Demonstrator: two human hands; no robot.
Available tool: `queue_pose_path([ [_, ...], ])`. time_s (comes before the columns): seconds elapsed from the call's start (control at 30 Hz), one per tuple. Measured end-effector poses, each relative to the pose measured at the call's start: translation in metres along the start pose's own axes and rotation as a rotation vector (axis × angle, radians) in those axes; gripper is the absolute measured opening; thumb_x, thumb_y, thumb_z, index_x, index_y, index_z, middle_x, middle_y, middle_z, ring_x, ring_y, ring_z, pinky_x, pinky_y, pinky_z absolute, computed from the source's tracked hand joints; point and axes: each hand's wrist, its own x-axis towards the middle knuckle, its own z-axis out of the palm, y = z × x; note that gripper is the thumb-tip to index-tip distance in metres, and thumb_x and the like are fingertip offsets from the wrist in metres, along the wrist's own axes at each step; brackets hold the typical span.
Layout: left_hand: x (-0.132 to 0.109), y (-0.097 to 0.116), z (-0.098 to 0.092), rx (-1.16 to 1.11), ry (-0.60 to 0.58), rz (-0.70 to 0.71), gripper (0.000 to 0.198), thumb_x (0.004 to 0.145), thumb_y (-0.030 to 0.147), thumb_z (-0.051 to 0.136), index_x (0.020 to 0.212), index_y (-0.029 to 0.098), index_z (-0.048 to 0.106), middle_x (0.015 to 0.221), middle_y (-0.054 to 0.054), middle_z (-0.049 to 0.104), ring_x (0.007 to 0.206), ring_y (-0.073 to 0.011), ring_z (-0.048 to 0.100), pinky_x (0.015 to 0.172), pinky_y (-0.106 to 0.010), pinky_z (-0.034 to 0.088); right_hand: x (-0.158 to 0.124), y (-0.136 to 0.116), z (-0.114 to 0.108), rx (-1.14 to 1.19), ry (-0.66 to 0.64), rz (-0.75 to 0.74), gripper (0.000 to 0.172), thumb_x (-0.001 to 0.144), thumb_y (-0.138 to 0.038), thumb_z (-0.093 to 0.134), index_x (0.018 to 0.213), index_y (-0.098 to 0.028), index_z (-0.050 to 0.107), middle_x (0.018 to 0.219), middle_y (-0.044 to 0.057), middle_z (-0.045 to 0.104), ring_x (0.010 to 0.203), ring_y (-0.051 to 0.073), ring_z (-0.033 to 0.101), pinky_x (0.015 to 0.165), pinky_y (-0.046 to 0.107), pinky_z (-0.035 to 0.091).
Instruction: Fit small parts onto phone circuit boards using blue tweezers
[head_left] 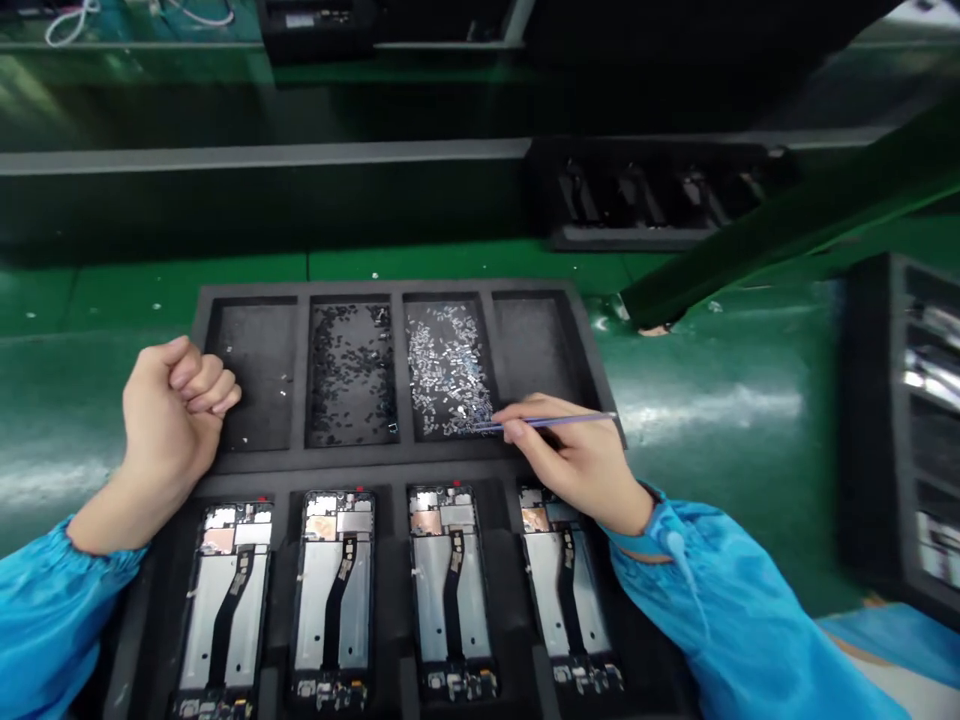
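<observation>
My right hand (574, 455) grips thin purple tweezers (559, 421), their tip down among the small silvery pieces (448, 375) in one compartment of a black foam tray (352, 456). Curled into a fist, my left hand (176, 410) rests over the left compartment (259, 385), and nothing shows in its fingers. Small dark pieces (351, 365) are scattered through the compartment between. Below lie several opened phones (334, 600) in foam slots, each with a black flex cable. My right hand partly covers the top of the rightmost phone (566, 590).
Another foam tray (637, 238) with parts stands at the back, near a dark green slanted post (750, 245). A further black tray (870, 420) holding phone parts is at the right edge. The green bench surface (705, 390) has small loose bits on it.
</observation>
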Motion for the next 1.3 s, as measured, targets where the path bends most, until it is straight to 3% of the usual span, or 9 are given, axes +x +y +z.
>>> queue_pose_path([
  [0.17,0.001,0.0,0.001,-0.005,-0.002,0.011,0.041,0.085,0.018,0.046,0.052,0.02,0.022,0.049,0.006,0.014,0.043,-0.0096,0.012,0.044,-0.026,0.02,-0.006,-0.01,0.002,-0.141,0.014,-0.13,0.011,0.095,-0.017,0.064,0.096,-0.024,0.072,0.076,0.002,0.076,0.061,0.018,0.069,0.061,0.031,0.058],
  [0.33,0.001,-0.003,-0.003,-0.006,0.004,0.005,0.042,0.088,0.019,0.045,0.051,0.02,0.025,0.049,0.006,0.014,0.043,-0.0098,0.013,0.044,-0.026,0.02,-0.012,-0.016,0.006,-0.227,0.012,-0.261,0.02,0.09,-0.009,0.068,0.101,-0.026,0.07,0.073,0.001,0.074,0.057,0.018,0.067,0.059,0.032,0.058],
  [0.7,0.0,-0.004,-0.004,0.016,0.014,-0.021,0.039,0.088,0.017,0.042,0.053,0.02,0.024,0.052,0.005,0.013,0.045,-0.0109,0.014,0.047,-0.028,0.02,-0.013,-0.015,0.012,-0.311,0.013,-0.349,0.023,0.088,-0.003,0.068,0.105,-0.018,0.067,0.075,0.003,0.073,0.058,0.016,0.064,0.059,0.029,0.057],
  [1.03,0.0,-0.007,-0.005,0.0,0.01,-0.014,0.043,0.091,0.021,0.045,0.055,0.02,0.023,0.054,0.006,0.012,0.046,-0.0101,0.013,0.047,-0.025,0.022,-0.016,-0.016,0.009,-0.362,-0.083,-0.458,0.028,0.084,0.0,0.072,0.109,-0.013,0.067,0.077,0.007,0.073,0.062,0.017,0.063,0.058,0.03,0.055],
  [1.3,0.002,-0.011,-0.007,-0.049,0.003,0.004,0.044,0.091,0.02,0.048,0.054,0.021,0.024,0.052,0.007,0.014,0.043,-0.0083,0.014,0.044,-0.023,0.023,-0.01,-0.037,0.007,-0.528,-0.243,-0.491,0.028,0.088,-0.002,0.072,0.114,-0.007,0.063,0.077,0.009,0.072,0.062,0.019,0.062,0.059,0.034,0.052],
])
